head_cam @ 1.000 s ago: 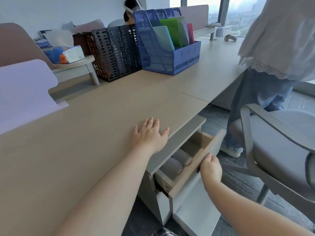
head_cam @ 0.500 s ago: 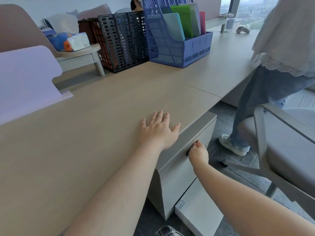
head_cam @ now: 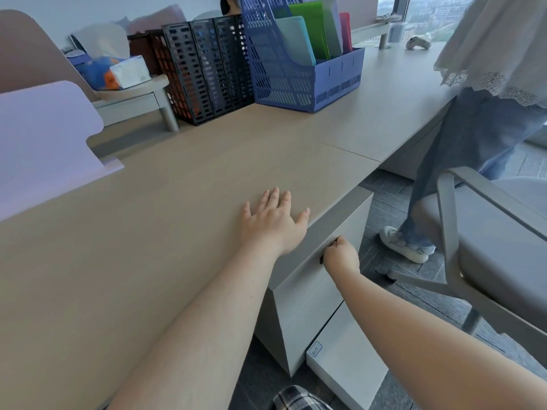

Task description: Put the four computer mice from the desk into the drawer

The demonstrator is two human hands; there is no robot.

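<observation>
The drawer (head_cam: 318, 258) sits flush in the grey cabinet under the desk (head_cam: 177, 217), fully pushed in, so the four mice are out of sight. The right hand (head_cam: 342, 257) is at the drawer's top edge, fingers curled into a loose fist around the dark recessed pull; whether it truly grips the pull or only rests there cannot be told. The left hand (head_cam: 273, 223) lies flat on the desk just above and left of the drawer, palm down, fingers spread wide and holding nothing, its thumb at the desk's front edge.

The drawer front is a plain, smooth, matte grey panel with a thin seam below it marking a second front. A white flat box (head_cam: 346, 368) with a small label leans on the floor just beside the cabinet's base.

The desk top is a pale wood-grain laminate, with a fine seam where two tops meet. At its back stand a black perforated file rack (head_cam: 207, 72) and, touching it on the right, a blue plastic mesh file holder (head_cam: 296, 69) with green, pale blue and red folders upright inside. A tissue pack (head_cam: 130, 72) rests on a small raised shelf to the left. A grey chair (head_cam: 488, 247) stands to the right, and beside it another person (head_cam: 488, 84) in jeans and a white lace-trimmed top.
</observation>
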